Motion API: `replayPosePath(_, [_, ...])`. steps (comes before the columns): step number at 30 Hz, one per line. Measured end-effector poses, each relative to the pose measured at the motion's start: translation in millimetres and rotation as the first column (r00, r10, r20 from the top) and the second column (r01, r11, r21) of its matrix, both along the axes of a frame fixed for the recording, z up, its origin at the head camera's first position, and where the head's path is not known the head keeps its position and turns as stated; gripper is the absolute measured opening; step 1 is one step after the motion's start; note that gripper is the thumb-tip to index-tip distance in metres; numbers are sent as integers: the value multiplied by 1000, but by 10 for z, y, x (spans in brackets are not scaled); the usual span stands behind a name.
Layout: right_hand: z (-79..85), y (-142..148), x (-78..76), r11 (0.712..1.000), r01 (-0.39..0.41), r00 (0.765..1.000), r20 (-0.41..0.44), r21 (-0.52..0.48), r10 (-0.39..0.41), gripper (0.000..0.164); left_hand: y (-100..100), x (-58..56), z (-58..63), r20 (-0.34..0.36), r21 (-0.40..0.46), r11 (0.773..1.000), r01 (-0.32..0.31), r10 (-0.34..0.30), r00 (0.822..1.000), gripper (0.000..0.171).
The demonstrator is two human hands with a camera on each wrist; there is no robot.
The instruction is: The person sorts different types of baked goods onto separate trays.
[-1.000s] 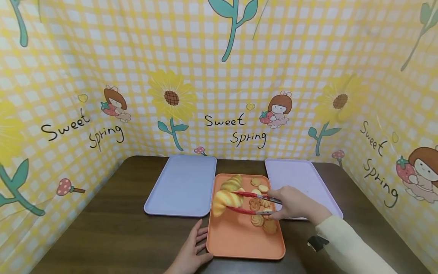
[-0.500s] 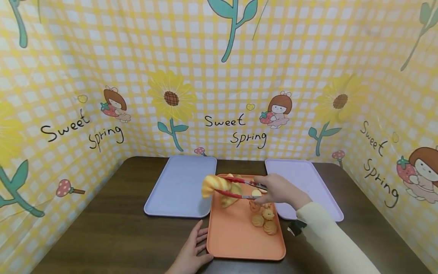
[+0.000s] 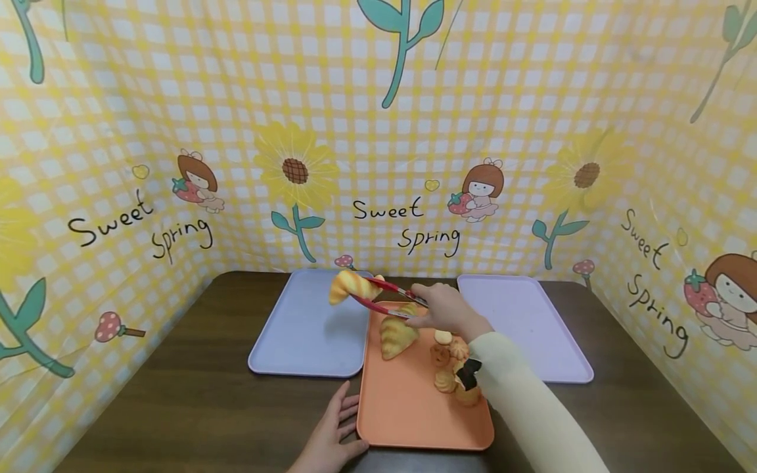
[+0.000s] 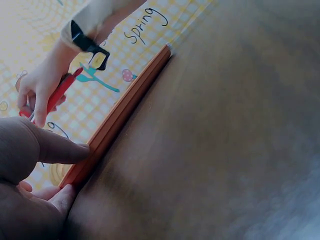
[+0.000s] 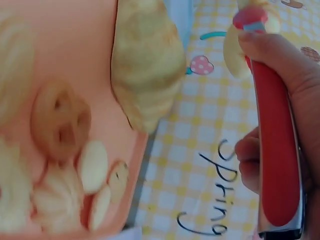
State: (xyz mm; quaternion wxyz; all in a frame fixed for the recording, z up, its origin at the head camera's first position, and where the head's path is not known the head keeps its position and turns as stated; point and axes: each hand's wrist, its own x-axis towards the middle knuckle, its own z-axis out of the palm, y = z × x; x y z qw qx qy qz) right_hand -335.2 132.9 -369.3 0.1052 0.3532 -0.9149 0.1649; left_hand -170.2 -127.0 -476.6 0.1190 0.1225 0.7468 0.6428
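Note:
My right hand [image 3: 443, 309] grips red-tipped metal tongs [image 5: 277, 150], whose tips pinch a yellow croissant [image 3: 349, 288]. The croissant hangs in the air over the far right part of the blue tray [image 3: 290, 341]. With fingers spread, my left hand [image 3: 331, 430] touches the near left edge of the orange tray [image 3: 408, 417]; in the left wrist view a finger and the thumb lie against its side [image 4: 117, 117]. Another croissant [image 3: 397, 336] lies toward the back of the orange tray. Several cookies [image 3: 445, 381] sit along its right side, some hidden by my right sleeve.
A lilac tray [image 3: 520, 315] stands at the back right, partly behind my right arm. All three trays are on a dark wooden table [image 3: 177, 394]. A yellow checked cloth [image 3: 378, 144] hangs around the table's back and sides.
My right hand has lifted the croissant with the tongs off the orange tray and carried it left and back, over the blue tray. My left hand has stayed in place.

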Motion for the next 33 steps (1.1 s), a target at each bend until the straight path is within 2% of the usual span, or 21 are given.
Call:
replayPosePath(6, [-139, -279, -121, 995, 99, 992, -81, 12, -98, 41, -1, -16, -2, 22, 6, 1000, 4, -4, 1000, 100])
replayPosePath(9, [-196, -410, -137, 988, 154, 985, -83, 2, -154, 41, -7, -14, -11, 9, 9, 1000, 7, -7, 1000, 100])
replayPosePath(15, [-254, -636, -142, 964, 266, 964, 34, -17, -266, 40, 5, -22, -26, -1, 13, 1000, 18, -18, 1000, 100])
replayPosePath(17, [-259, -701, -141, 959, 284, 956, 88, -24, -281, 38, 8, -30, -24, 3, 13, 1000, 19, -19, 1000, 100])
replayPosePath(22, [-325, -841, -153, 951, 307, 941, 163, -41, -297, 39, 4, -46, -33, 19, 14, 1000, 27, -27, 999, 100])
replayPosePath(26, [-398, -941, -169, 930, 366, 920, 162, -24, -357, 45, 3, -51, -54, 21, 21, 999, 37, -37, 999, 100])
replayPosePath(30, [-423, -1074, -178, 905, 422, 898, 109, 60, -426, 51, -20, -58, -62, 24, 18, 999, 34, -35, 999, 100])
replayPosePath(33, [-450, -1169, -184, 892, 441, 892, 61, 97, -448, 58, -23, -61, -63, 29, 18, 999, 31, -31, 999, 101])
